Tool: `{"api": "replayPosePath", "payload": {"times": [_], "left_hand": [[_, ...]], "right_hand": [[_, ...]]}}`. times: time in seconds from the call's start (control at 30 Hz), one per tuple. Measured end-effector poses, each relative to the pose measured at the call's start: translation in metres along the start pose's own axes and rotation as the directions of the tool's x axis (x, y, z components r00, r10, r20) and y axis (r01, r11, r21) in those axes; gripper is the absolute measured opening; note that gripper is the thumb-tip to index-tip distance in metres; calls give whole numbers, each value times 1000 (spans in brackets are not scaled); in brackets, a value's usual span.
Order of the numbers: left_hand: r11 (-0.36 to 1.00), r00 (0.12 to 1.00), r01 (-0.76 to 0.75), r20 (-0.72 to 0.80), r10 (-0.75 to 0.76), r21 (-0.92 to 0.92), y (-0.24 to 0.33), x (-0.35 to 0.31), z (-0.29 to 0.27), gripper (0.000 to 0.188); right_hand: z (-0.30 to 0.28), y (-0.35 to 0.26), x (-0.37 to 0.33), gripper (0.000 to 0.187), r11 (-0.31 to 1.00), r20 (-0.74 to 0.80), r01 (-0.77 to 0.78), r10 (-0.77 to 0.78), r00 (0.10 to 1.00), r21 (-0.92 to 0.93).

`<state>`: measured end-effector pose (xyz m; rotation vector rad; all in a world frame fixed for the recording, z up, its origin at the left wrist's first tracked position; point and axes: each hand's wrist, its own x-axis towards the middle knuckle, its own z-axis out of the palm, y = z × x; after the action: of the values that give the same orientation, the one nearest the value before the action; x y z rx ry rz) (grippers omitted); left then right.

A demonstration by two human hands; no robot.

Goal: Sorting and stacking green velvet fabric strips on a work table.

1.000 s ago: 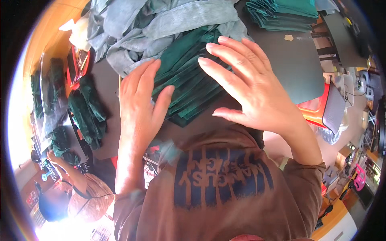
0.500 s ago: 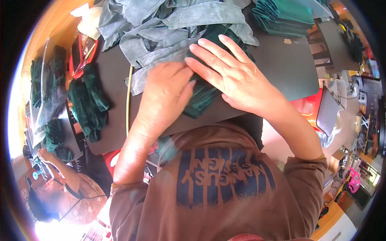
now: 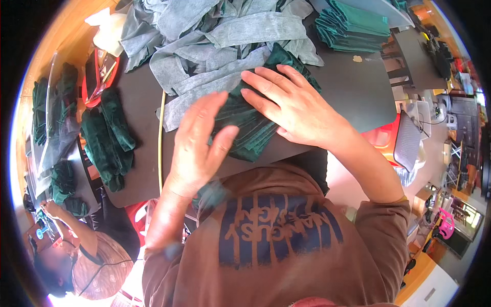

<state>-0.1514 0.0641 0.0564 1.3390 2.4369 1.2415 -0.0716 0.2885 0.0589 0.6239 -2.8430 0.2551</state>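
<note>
A fanned stack of dark green velvet pieces lies near the table's front edge. My right hand rests flat across its top, fingers spread. At the stack's left edge is my left hand, thumb and fingers apart with nothing between them; a gap shows between it and the cloth. Just beyond lies a loose heap of grey-blue fabric strips, some showing dark green undersides. A green corner of cloth sticks out past my right fingers.
The dark table carries a neat green cloth stack at the far right. Left are a yellow tape measure, rolled green cloth and a red tray. A co-worker sits lower left; a red stool stands right.
My left hand has drawn back left from the stack and its fingers have opened, baring more of the fanned edges. The right hand has shifted slightly down and stays on the cloth.
</note>
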Motion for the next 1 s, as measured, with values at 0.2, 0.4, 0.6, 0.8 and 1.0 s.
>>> {"api": "replayPosePath", "payload": {"times": [0.2, 0.4, 0.6, 0.8, 1.0], "left_hand": [[931, 956, 279, -18, -292, -235, -25, 16, -11, 42], [919, 956, 264, -49, -290, -291, -30, 15, -8, 42], [815, 894, 231, -213, -393, -531, -24, 6, -16, 40], [826, 911, 249, -168, -377, -507, -7, 3, -15, 38], [771, 946, 263, -2, -324, -581, 9, 1, -6, 37]], "right_hand": [[2, 7, 0, 78, 995, 21, 80, -79, 997, -58], [3, 16, 5, 56, 998, -91, 63, -60, 994, 25], [-31, 25, 14, 57, 993, -258, 25, 6, 966, 116], [-51, 38, -5, 34, 785, -530, -115, 511, 677, 609], [-90, 0, -13, 15, -151, 168, -74, 908, 385, 986]]}}
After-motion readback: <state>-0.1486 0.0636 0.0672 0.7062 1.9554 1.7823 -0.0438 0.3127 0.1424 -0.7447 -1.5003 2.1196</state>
